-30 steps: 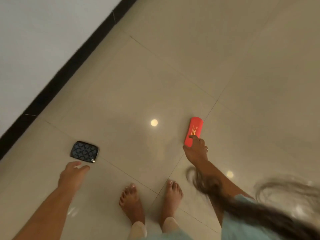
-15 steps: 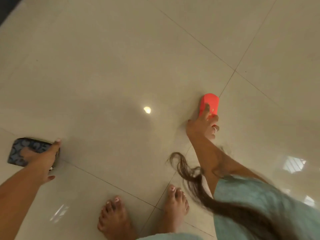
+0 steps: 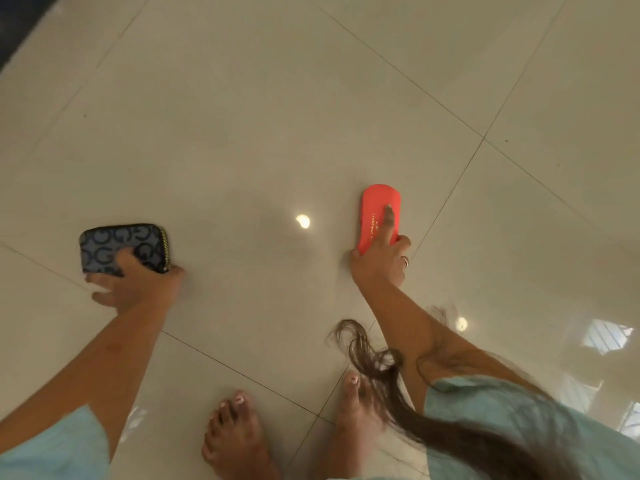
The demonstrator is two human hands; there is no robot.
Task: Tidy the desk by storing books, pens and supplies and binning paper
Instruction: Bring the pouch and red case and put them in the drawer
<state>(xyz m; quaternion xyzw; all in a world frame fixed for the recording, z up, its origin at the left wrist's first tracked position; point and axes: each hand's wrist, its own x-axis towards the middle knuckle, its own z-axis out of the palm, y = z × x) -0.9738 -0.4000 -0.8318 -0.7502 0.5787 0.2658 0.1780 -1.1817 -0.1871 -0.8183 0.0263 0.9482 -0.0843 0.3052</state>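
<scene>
Beyond the pouch (image 3: 117,242), glossy pale tiles (image 3: 242,133), perhaps skirting (image 3: 20,26)

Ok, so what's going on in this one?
A person is bent over a tiled floor, with a hand on each of two things. The left hand grips a dark patterned zip pouch. The right hand holds the near end of a red case, one of its fingers stretched along the top. Whether either is off the floor is unclear.
</scene>
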